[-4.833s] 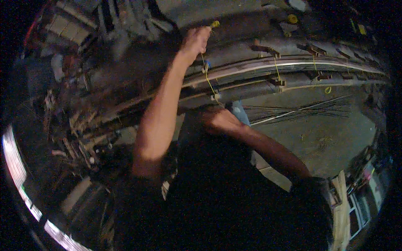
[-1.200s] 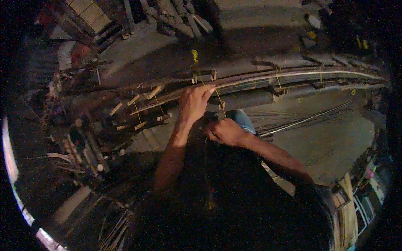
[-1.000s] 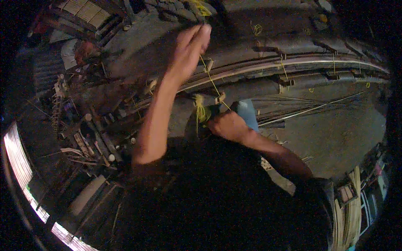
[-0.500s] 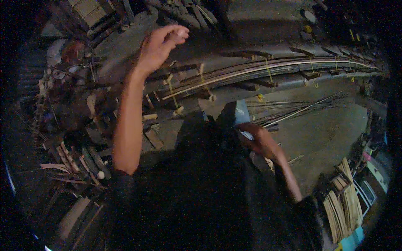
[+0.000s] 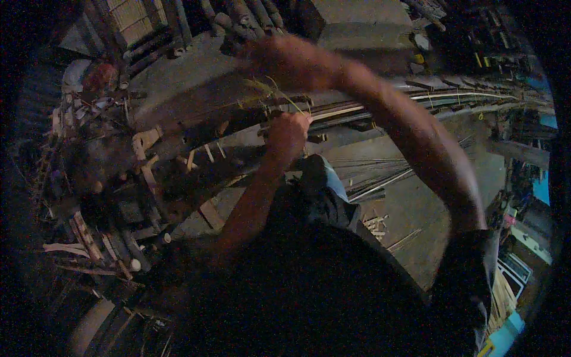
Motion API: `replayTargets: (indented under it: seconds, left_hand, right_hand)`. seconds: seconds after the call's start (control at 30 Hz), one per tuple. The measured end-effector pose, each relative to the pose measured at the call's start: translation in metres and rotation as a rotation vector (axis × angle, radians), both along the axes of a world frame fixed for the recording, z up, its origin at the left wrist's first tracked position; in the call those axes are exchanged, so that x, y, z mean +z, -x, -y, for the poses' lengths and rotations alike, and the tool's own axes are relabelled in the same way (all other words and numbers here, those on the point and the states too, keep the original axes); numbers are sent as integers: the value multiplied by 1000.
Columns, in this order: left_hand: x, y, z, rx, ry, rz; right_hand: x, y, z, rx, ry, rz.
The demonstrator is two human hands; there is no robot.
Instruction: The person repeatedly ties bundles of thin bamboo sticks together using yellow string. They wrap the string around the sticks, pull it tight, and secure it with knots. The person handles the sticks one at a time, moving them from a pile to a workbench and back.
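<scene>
A long bundle of thin strips (image 5: 410,97), with yellow cords tied round it further along, stretches from the middle to the far right on low supports. My left hand (image 5: 288,135) is closed at the bundle's near left end. From its fingers a thin yellow cord (image 5: 285,97) rises in a loose curve up and to the left. Above and beyond it, my right hand (image 5: 282,59) is reaching across to the left, the forearm passing over the bundle. Motion smears its fingers, so what they hold, if anything, does not show.
Thin rods (image 5: 380,185) lie on the floor right of my knee, beside a small pile of short wood pieces (image 5: 375,226). Wood scraps (image 5: 89,238) crowd the left side. Thick poles (image 5: 244,18) lie at the back, near a big pale block (image 5: 363,27).
My left hand has come down and right to the bundle's end and closed on the yellow cord. My right hand has swung up from beside my leg, across to the far left.
</scene>
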State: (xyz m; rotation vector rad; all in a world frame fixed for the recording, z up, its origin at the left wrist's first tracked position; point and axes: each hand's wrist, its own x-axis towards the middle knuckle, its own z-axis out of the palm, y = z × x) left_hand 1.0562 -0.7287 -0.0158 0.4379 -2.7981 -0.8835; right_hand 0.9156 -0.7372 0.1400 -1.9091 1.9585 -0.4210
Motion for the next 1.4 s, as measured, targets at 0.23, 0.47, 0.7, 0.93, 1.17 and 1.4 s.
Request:
replayTargets:
  seconds: [0.23, 0.47, 0.7, 0.93, 1.17, 1.4]
  left_hand:
    - [-30, 0, -7, 74, 132, 35]
    - [15, 21, -2, 54, -376, 60]
    - [12, 109, 66, 233, -617, -13]
    - [-58, 189, 127, -164, -357, 594]
    - [17, 96, 129, -183, 4, -125]
    - [-15, -61, 71, -182, 11, -204]
  right_hand:
    - [-195, 59, -5, -653, 6, 895]
    - [-168, -74, -188, 98, -193, 382]
    - [-204, -91, -191, 101, -292, 133]
    - [-179, -89, -215, -152, -85, 46]
    - [-259, -157, -171, -367, 185, 410]
    - [41, -80, -60, -170, 165, 17]
